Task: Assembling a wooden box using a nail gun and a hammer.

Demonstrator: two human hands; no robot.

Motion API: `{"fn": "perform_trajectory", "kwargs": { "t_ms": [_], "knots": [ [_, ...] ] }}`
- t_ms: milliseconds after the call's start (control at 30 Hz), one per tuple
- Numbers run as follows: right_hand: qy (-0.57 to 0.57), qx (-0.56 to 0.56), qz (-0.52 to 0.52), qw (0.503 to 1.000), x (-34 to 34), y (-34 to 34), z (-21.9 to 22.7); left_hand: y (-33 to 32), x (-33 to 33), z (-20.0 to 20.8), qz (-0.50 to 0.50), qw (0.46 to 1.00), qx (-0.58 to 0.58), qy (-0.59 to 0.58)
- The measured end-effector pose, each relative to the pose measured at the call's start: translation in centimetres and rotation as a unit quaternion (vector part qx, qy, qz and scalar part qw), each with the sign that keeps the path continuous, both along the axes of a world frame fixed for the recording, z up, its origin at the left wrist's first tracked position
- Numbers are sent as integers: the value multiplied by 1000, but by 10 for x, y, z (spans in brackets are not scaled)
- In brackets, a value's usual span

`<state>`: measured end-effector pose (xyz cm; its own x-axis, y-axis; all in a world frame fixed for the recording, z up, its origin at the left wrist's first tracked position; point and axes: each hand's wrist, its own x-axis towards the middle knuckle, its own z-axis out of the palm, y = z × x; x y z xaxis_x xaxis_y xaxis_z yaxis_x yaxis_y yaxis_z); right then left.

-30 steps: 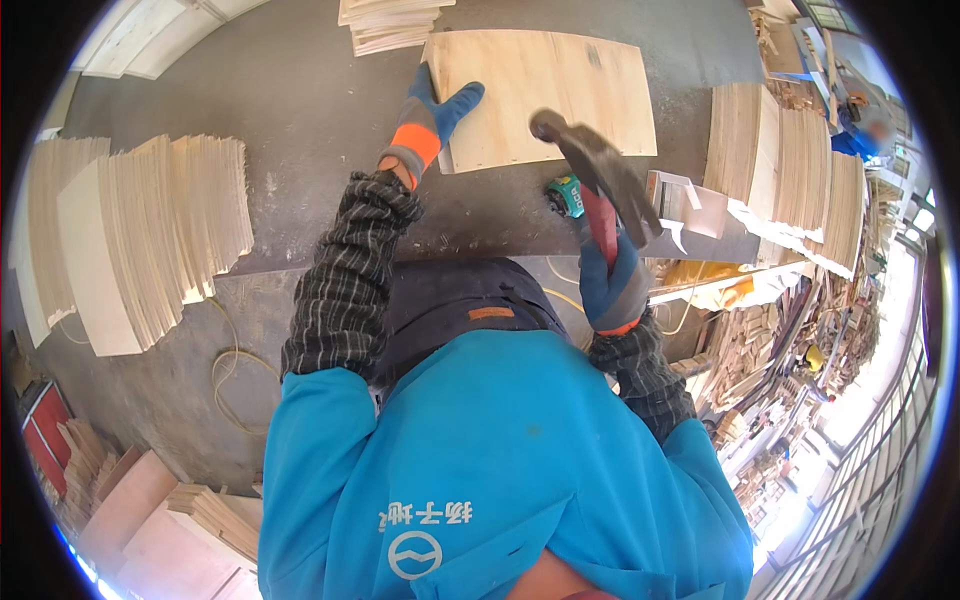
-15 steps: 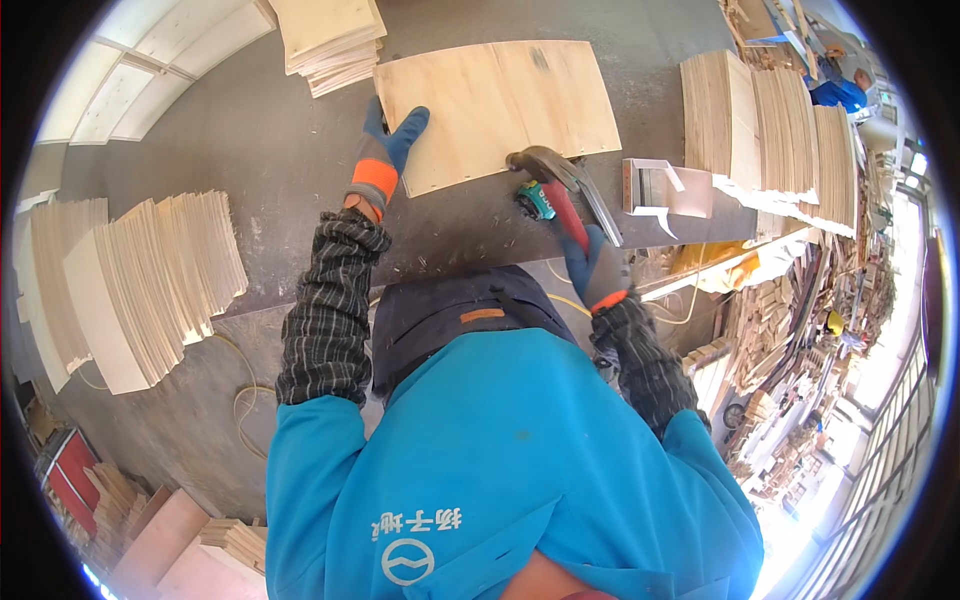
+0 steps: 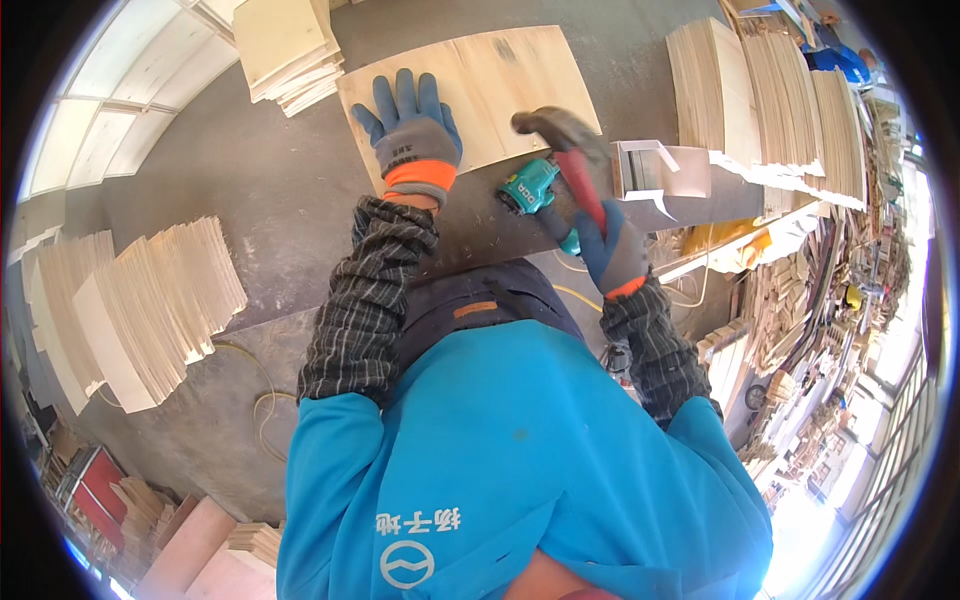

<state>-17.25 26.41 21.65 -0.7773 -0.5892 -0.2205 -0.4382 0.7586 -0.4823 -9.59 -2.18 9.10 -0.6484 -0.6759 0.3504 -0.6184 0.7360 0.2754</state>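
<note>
We wear a blue top point(image 3: 560, 420) bearing a white round emblem point(image 3: 406, 564), dark sleeves point(image 3: 362, 295) with pale stripes, grey-and-blue gloves point(image 3: 415, 138) with orange cuffs point(image 3: 420, 175), and a dark garment point(image 3: 525, 292) below with an orange-brown patch point(image 3: 475, 309).

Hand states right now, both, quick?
Left hand: open, spread flat on the plywood panel, not gripping.
Right hand: closed, holding the red-handled hammer.

Hammer head point(image 3: 560, 132) blurred, board point(image 3: 505, 80) partly hidden under left hand point(image 3: 415, 142), far stack point(image 3: 285, 48) cut off above
</note>
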Motion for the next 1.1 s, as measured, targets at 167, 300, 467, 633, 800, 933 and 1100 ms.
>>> {"fn": "perform_trajectory", "kwargs": {
  "t_ms": [167,300,467,633,800,933,1100],
  "knots": [
    [7,-44,-59,997,-7,17,-19,-5,-13,-5,-26,1000,-10,7],
    [6,56,-15,998,-32,31,-38,-4,-8,-1,-27,1000,-3,-10],
    [28,-128,-85,988,-33,18,5,-3,-7,3,-20,1000,1,-22],
    [93,33,-38,994,-41,46,-48,-1,-9,2,-26,999,-8,-22],
    [26,-61,-106,992,-49,36,-5,-3,-8,0,-17,999,-16,-25],
    [103,-25,-99,989,-43,41,-30,-3,-9,0,-20,1000,-15,-13],
    [48,88,-76,992,-55,39,-20,-2,-10,-2,-17,1000,-14,-7]
  ]
}}
